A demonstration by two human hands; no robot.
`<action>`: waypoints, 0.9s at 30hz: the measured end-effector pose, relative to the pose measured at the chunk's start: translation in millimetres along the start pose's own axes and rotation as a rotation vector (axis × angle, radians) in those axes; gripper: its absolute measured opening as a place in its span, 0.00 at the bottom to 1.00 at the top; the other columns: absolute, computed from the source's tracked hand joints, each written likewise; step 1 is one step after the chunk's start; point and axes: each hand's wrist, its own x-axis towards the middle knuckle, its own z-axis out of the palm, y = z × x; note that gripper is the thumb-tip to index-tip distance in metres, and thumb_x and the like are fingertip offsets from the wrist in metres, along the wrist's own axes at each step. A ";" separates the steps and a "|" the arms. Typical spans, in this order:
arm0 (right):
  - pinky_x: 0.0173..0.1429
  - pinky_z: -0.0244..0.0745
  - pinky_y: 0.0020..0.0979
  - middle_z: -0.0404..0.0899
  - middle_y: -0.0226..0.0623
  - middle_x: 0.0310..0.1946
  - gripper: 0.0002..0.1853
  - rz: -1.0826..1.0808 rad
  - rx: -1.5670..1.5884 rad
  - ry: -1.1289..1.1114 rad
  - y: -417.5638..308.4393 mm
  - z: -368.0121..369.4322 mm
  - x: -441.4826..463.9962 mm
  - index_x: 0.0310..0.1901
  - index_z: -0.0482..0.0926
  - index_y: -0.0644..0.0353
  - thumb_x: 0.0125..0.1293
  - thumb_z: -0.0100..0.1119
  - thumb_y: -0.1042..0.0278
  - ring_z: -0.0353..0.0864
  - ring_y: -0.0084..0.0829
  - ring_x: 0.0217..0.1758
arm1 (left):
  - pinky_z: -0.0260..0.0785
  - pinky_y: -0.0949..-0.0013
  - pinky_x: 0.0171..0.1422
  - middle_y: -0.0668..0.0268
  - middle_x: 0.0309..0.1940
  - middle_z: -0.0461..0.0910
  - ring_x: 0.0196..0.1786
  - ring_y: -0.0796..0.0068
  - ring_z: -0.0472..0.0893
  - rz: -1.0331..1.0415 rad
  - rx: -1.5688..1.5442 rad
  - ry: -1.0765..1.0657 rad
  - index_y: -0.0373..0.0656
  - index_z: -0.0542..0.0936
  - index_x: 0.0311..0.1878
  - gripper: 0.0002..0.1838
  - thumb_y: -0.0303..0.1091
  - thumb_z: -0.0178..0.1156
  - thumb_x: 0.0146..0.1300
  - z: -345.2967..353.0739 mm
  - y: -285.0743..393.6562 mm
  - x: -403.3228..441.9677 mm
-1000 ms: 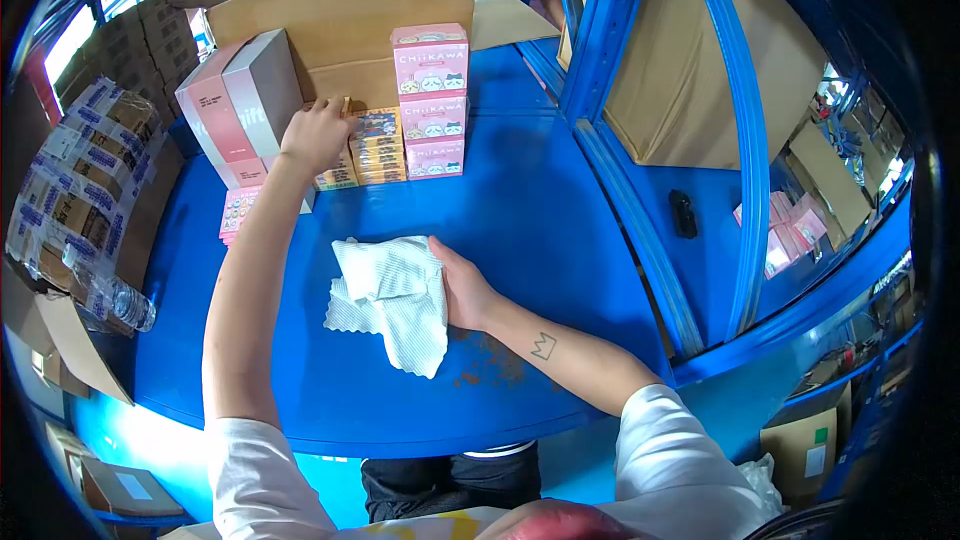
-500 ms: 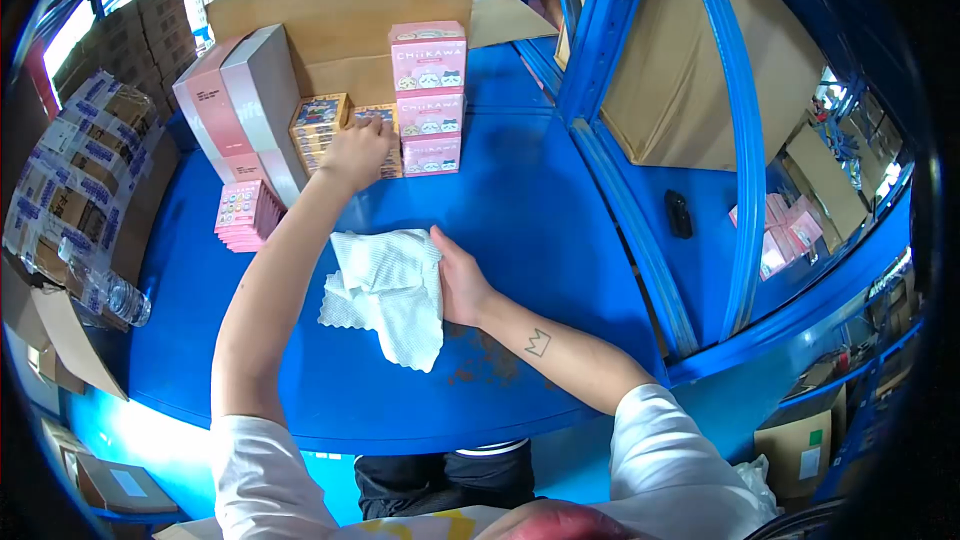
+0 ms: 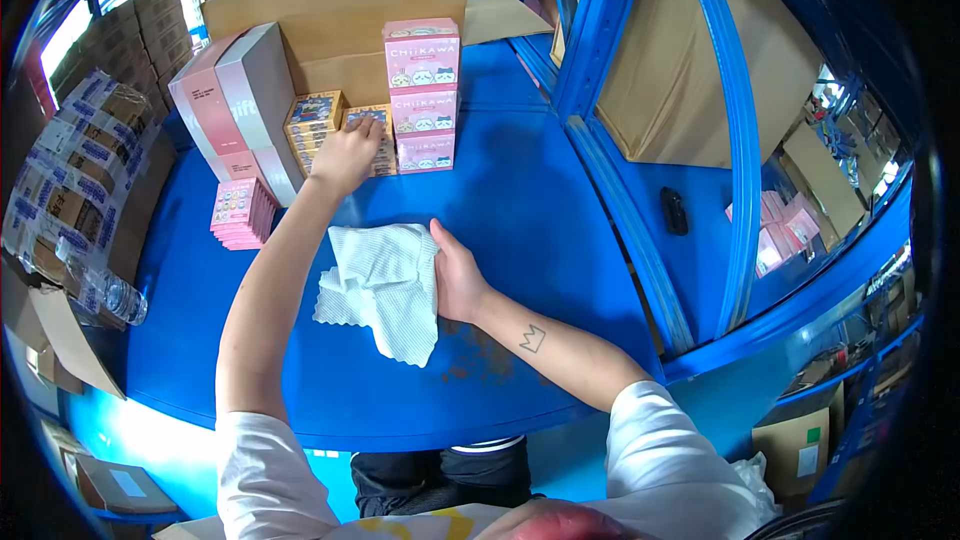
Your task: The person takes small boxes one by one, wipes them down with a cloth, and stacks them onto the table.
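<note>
My left hand (image 3: 345, 155) is at the front of the right stack of small yellow boxes (image 3: 367, 114), its fingers bent against them; whether it grips one is hidden. Beside it stands a second, taller yellow stack (image 3: 316, 112). Three pink Chiikawa boxes (image 3: 424, 100) are piled to the right. My right hand (image 3: 458, 272) holds a white textured cloth (image 3: 385, 285) by its right side, above the blue table. Large pink and silver gift boxes (image 3: 232, 100) stand to the left, with a pile of thin pink packs (image 3: 238, 208) in front.
An open cardboard flap (image 3: 350, 10) rises behind the boxes. A plastic bottle (image 3: 122, 300) lies by taped cartons (image 3: 75, 170) at left. Blue rack posts (image 3: 745, 140) and a black object (image 3: 674, 211) are at right. People stand in the background.
My left hand has moved right from the left yellow stack to the right one, uncovering the left stack. My right hand still holds the cloth. The view has shifted slightly.
</note>
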 end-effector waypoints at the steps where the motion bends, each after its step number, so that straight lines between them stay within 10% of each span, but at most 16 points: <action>1: 0.60 0.71 0.41 0.73 0.40 0.66 0.37 -0.014 0.018 -0.004 -1.0 -1.2 0.2 0.70 0.63 0.54 0.73 0.33 0.33 0.75 0.41 0.65 | 0.80 0.65 0.53 0.54 0.59 0.78 0.58 0.59 0.81 0.013 0.005 0.030 0.37 0.72 0.58 0.25 0.26 0.65 0.56 -2.4 1.9 -3.2; 7: 0.62 0.71 0.42 0.71 0.41 0.67 0.41 -0.054 0.119 0.027 -5.3 -2.8 1.3 0.72 0.60 0.57 0.71 0.32 0.30 0.75 0.42 0.65 | 0.83 0.69 0.44 0.51 0.54 0.80 0.52 0.58 0.84 -0.008 -0.065 0.198 0.33 0.72 0.57 0.24 0.24 0.66 0.57 -70.2 34.4 -66.0; 27: 0.51 0.80 0.36 0.76 0.43 0.59 0.43 0.003 -0.003 0.021 2.5 1.3 -9.9 0.67 0.66 0.60 0.68 0.34 0.26 0.82 0.37 0.53 | 0.77 0.56 0.62 0.58 0.58 0.77 0.61 0.59 0.74 0.226 -0.447 0.337 0.43 0.81 0.48 0.14 0.27 0.67 0.57 -83.9 108.8 -164.0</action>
